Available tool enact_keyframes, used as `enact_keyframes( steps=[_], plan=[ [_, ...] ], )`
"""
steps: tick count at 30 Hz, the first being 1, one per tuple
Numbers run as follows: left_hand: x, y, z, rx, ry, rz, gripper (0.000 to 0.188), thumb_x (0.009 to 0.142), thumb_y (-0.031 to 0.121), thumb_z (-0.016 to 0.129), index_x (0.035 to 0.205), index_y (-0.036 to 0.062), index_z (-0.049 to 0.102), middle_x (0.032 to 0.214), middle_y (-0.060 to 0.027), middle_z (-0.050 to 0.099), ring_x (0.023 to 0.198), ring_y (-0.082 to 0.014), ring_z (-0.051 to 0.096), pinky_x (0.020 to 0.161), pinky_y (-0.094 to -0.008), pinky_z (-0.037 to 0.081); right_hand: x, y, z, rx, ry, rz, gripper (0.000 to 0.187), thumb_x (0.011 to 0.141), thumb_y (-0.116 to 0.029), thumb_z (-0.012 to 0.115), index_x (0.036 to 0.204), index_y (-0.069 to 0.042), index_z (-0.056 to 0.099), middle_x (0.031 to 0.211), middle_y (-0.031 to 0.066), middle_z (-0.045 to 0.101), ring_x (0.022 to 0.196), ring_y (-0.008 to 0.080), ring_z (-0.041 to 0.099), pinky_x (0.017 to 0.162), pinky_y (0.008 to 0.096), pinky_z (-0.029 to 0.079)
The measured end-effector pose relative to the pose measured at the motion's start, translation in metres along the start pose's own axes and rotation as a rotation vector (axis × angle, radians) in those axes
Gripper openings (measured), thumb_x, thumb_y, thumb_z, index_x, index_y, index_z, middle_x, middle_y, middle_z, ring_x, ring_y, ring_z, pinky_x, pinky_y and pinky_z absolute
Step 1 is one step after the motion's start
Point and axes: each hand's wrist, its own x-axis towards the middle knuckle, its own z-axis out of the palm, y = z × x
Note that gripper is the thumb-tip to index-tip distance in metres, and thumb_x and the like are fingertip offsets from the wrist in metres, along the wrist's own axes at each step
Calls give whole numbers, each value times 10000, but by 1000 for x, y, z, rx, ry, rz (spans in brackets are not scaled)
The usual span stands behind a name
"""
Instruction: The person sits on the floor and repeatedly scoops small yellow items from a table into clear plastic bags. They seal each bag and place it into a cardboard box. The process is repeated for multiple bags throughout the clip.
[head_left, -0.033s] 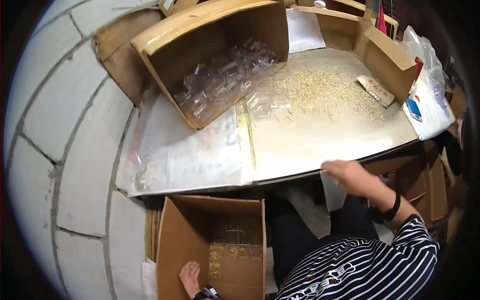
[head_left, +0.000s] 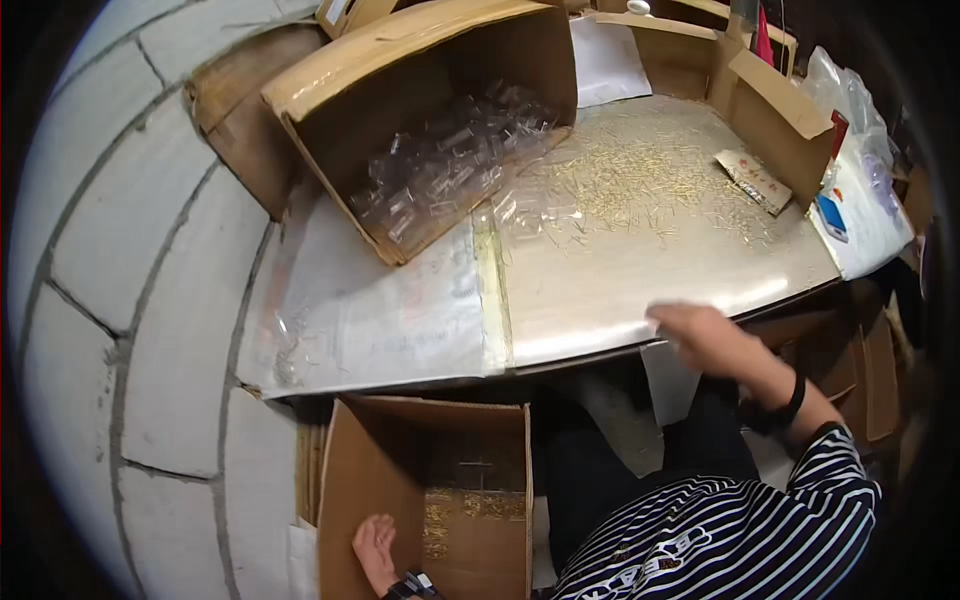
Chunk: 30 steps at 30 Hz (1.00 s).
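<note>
Inside an open cardboard box (head_left: 348,470) at the lower left is my left hand (head_left: 373,550), by its left wall. Its fingers are loosely apart and nothing shows in them. Beside it, small clear plastic boxes filled with gold-coloured pins (head_left: 437,525) line part of the bottom. Over the table's front edge hangs my right hand (head_left: 705,335), fingers bent together and slightly blurred; whatever they may hold is hidden. Farther back, many loose gold-coloured pins (head_left: 640,185) lie spread across the tabletop (head_left: 600,300).
A large cardboard box (head_left: 420,40) lies tipped on the table, holding many clear plastic cases (head_left: 450,160). A printed packet (head_left: 752,180) and a blue phone-like object (head_left: 831,216) are at the right. A block wall (head_left: 165,340) runs along the left.
My right hand has risen slightly over the table edge. My left hand has shifted a little up and left inside the box, and the whole view has moved slightly.
</note>
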Motion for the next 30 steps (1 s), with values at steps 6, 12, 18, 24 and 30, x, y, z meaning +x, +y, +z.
enact_keyframes(
  steps=[6,12,18,24,30],
  plan=[
    [8,176,255,273,-405,364,221,939,189,531,958,-13,617,931,-118,664,870,-215,664,759,-310,525,108,141,-20,-236,-31,406,436,860,-206,540,1252,-23,487,1218,251,522,998,407,577,872,436,473],
    [120,173,478,817,-319,689,325,832,299,619,816,-22,662,777,-163,673,756,-261,656,651,-360,490,136,161,9,-404,-421,424,573,840,-194,524,1345,29,368,1365,308,377,1235,397,438,985,426,414],
    [124,157,590,1152,-29,759,351,728,336,714,735,-9,649,766,-206,661,740,-366,646,660,-432,486,47,162,9,-164,-210,197,534,875,-160,508,1349,37,361,1434,262,315,1320,382,347,1062,397,350],
    [156,137,585,964,-202,703,208,692,180,714,742,-11,651,696,-163,657,683,-280,661,609,-387,514,22,205,-14,102,40,279,456,896,-210,512,1306,-19,453,1383,213,416,1262,356,423,1053,380,357],
    [99,154,561,449,-364,410,79,791,56,601,797,-23,612,713,-58,593,650,-165,610,529,-284,513,108,226,-40,77,-35,473,531,916,-319,499,1360,-42,401,1363,210,434,1233,354,452,1027,411,381]
  ],
)
